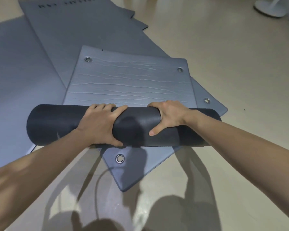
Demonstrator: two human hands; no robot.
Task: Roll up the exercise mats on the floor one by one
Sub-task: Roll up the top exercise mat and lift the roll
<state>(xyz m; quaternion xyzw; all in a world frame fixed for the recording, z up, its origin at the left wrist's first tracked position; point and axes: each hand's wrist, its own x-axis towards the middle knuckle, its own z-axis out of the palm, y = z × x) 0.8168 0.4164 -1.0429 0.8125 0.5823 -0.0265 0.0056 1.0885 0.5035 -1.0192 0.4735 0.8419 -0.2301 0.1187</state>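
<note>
A dark grey mat is mostly wound into a thick roll (133,126) lying crosswise in the middle of the view. Its unrolled end (130,80), lighter grey and creased, with a metal eyelet in each far corner, stretches away from me. My left hand (100,125) wraps over the roll left of its middle. My right hand (169,116) clasps it right of the middle, thumb on the near side. Under it lies another flat grey mat (133,170) with eyelets, one corner pointing toward me. More flat grey mats (23,72) spread out to the left and behind.
The beige glossy floor (232,67) lies open to the right and toward me. A white round stand base (269,7) sits at the top right corner. A thin cable (97,194) curves over the floor near the flat mat's near corner.
</note>
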